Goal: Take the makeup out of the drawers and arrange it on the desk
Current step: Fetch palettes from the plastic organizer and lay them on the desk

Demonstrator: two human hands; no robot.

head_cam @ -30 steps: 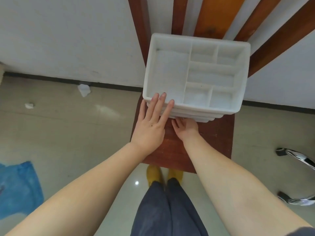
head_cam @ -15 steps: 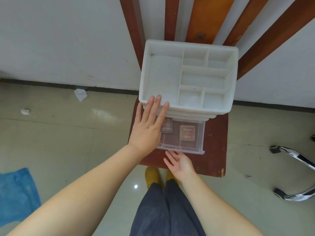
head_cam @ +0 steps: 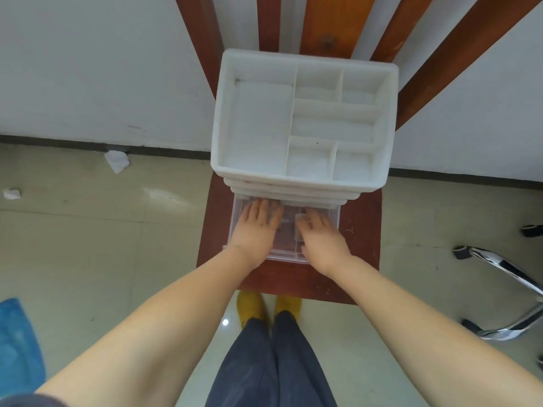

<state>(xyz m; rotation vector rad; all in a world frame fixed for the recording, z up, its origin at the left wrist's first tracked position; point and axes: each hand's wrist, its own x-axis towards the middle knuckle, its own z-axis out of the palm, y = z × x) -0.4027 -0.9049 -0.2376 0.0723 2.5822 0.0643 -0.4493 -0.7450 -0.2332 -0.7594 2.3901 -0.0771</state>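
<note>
A white compartment organiser point(head_cam: 218, 160) stands on a small red-brown wooden desk point(head_cam: 359, 230). Its top tray holds nothing. The clear bottom drawer point(head_cam: 289, 257) is pulled out toward me. Both my hands are inside it. My left hand point(head_cam: 255, 227) lies flat over the left part, fingers straight and reaching under the organiser's front edge, covering a dark makeup item. My right hand point(head_cam: 320, 237) is over the right part, fingers curled down, thumb against a small pale makeup case point(head_cam: 299, 224). Other drawer contents are hidden by my hands.
The desk stands against a white wall with slanted wooden slats point(head_cam: 338, 22). A chrome chair base point(head_cam: 499, 267) is on the floor at right. Crumpled paper point(head_cam: 117, 161) and a blue cloth point(head_cam: 14, 342) lie on the left floor. My legs are below the desk edge.
The drawer has come out. My left hand left the organiser's top edge and dropped into the drawer; my right hand moved from the drawer front into it onto the pale case.
</note>
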